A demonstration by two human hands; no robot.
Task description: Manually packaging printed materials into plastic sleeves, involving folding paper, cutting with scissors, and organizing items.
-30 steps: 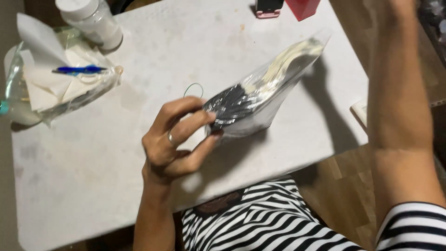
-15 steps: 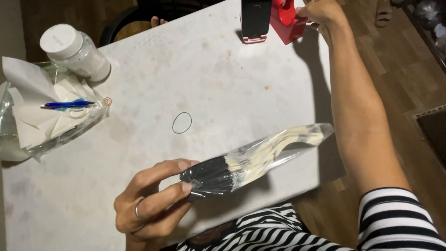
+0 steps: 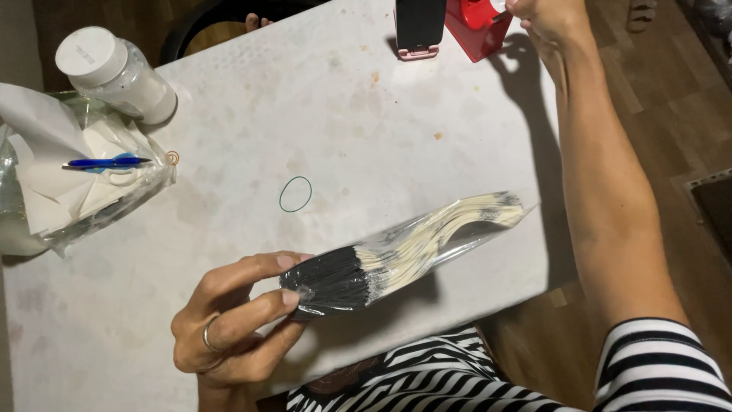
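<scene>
White-topped desk (image 3: pixel 229 99) carried, at upper left of the frame, a white-capped jar (image 3: pixel 114 72) and a clear bag of papers with a blue pen (image 3: pixel 107 162). At lower centre, left hand (image 3: pixel 229 324) fingers pinched shut on the dark end of a clear plastic sleeve (image 3: pixel 404 255) of black-and-cream strands. A green rubber band (image 3: pixel 295 194) lay nearby. At upper right, right hand (image 3: pixel 545 19) touched a red tape dispenser (image 3: pixel 476 27) beside a dark phone stand (image 3: pixel 419 27), grip unclear; sealing the sleeve seemed underway, likely needing tape brought over.

You have one clear packet (image 3: pixel 412 255), one green rubber band (image 3: pixel 295 194), one white-capped jar (image 3: pixel 114 74), one blue pen (image 3: pixel 107 162), one red tape dispenser (image 3: pixel 479 27), and one phone stand (image 3: pixel 418 27).
</scene>
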